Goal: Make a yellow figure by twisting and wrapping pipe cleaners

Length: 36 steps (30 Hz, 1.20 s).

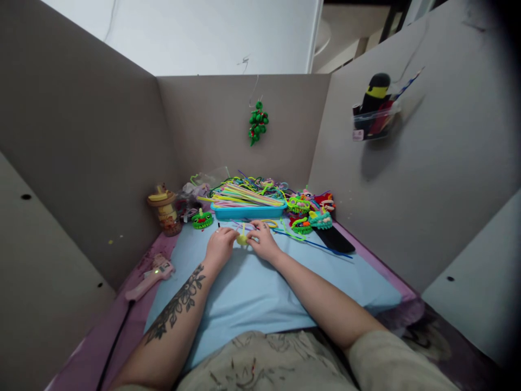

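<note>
Tray (249,212), blue and shallow, heaped with fuzzy sticks (244,194) in yellow, pink and green, stands toward the back of a desk walled on three sides. In front of the tray, on the near side, a small pale-yellow piece (242,239) is held just above a light-blue cloth (317,288). The person's left hand (222,244) pinches the piece at its left edge; the right hand (264,243) grasps it from the other side, fingertips closed in on it. The left forearm bears a dark flower tattoo.

Just beside the tray, to its front left, sits a green frog-like figure (202,219) with red on it; farther left stands a drink cup (167,212). Much nearer the viewer than the tray, and left of it, lies a pink glue gun (150,278) with a small green light. Right of the tray are bright fuzzy figures (321,219), with a flat black object (337,240) in front of them. Above the tray, on the back wall, hangs a green ornament (258,124); a clear bin (374,125) is mounted higher up on the right wall.
</note>
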Each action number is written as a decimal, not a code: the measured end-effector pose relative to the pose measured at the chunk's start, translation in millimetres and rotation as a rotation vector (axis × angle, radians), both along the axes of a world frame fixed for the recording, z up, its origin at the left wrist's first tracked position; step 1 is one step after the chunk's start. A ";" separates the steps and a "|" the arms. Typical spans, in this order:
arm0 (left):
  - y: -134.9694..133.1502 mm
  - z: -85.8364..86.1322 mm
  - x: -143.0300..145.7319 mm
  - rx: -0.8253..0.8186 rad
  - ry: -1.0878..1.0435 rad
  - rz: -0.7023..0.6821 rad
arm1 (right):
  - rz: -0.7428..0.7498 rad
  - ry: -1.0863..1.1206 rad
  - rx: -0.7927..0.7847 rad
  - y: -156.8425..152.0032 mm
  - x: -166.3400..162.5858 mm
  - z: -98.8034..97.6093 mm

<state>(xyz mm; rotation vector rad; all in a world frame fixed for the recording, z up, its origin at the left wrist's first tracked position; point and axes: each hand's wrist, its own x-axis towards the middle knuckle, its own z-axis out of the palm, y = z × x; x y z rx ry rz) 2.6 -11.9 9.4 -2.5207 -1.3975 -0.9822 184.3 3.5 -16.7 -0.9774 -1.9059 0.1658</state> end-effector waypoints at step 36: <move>0.8 -7.2 -2.3 -0.230 -0.017 -0.219 | 0.144 -0.023 0.008 -2.6 3.5 6.0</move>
